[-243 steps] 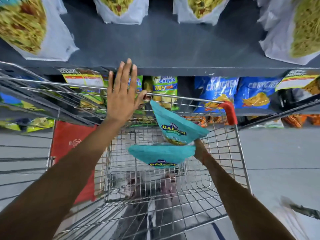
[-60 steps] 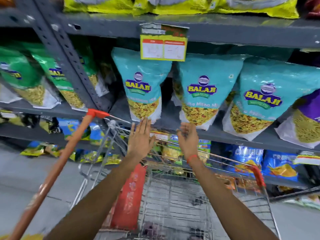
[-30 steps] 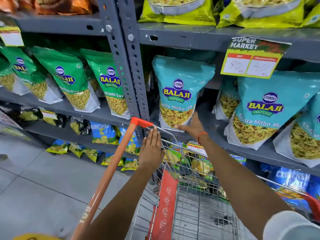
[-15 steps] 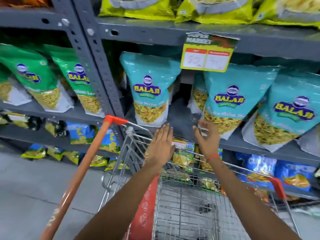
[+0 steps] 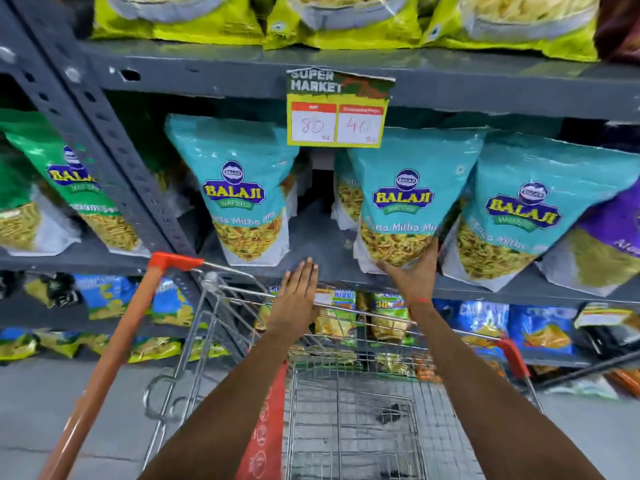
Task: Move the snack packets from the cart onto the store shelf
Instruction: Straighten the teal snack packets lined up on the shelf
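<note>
**A:** Head view: what are the hands doing at the grey shelf (image 5: 318, 251)?

**B:** The right hand (image 5: 412, 278) is spread against the bottom edge of the middle teal packet (image 5: 401, 202), fingers fanned along its lower right corner, palm under it; it is pressing or propping rather than closed around it. The left hand (image 5: 298, 299) is flat and open, fingers together, holding nothing, hovering above the wire cart (image 5: 356, 427) rim with its fingertips near the shelf's front edge.

**A:** And the packets?

**B:** 3 teal packets stand in front on the shelf: the left teal packet (image 5: 239, 192) apart from the others, the middle one touching the right teal packet (image 5: 519, 209). More teal ones show behind. A price tag (image 5: 337, 109) marked 80 and 40 hangs above.

**A:** The cart?

**B:** Pulled close below the shelf; what shows of its basket holds no packets. Its orange handle (image 5: 104, 368) slants down left.
</note>
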A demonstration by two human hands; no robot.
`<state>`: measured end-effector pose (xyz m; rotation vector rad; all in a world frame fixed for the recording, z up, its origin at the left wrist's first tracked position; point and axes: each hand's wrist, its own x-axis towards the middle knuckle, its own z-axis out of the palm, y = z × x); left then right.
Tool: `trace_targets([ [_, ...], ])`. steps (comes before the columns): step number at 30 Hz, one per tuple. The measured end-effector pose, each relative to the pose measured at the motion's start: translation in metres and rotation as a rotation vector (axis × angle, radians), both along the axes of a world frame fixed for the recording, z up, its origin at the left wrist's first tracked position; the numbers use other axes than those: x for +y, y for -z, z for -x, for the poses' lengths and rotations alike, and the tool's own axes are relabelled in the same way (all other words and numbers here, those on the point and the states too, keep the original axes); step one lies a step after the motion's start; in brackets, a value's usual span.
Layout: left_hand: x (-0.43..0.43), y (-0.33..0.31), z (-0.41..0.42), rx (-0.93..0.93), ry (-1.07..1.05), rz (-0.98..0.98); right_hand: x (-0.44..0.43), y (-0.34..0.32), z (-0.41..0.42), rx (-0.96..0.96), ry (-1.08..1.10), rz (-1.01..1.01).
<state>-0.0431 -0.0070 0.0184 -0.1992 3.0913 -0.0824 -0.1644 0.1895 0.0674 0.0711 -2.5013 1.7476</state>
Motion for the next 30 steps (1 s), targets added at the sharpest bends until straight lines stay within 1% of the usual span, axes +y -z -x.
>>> trace_targets([
  [3, 0.000, 0.002, 0.000, 0.001, -0.009, 0.015, -0.008, 0.014, 0.005, -0.007, 0.017, 0.012],
  [9, -0.002, 0.006, 0.000, 0.015, -0.002, 0.012, -0.040, 0.010, -0.013, 0.033, -0.012, 0.055],
  [12, 0.000, 0.006, 0.000, 0.020, -0.013, 0.023, -0.048, 0.008, -0.019, 0.050, 0.014, 0.036],
  [21, -0.001, 0.003, -0.001, 0.029, 0.001, -0.035, -0.050, 0.003, -0.024, 0.044, 0.052, -0.060],
  [24, -0.002, 0.004, 0.000, 0.044, 0.003, -0.047, -0.040, 0.002, -0.032, 0.016, 0.093, 0.013],
  [27, 0.006, 0.005, -0.003, 0.091, -0.024, -0.137, -0.016, 0.000, -0.037, 0.119, 0.084, 0.033],
  [30, 0.030, 0.008, -0.007, 0.184, -0.101, -0.245, 0.015, 0.000, -0.034, 0.223, 0.052, -0.006],
])
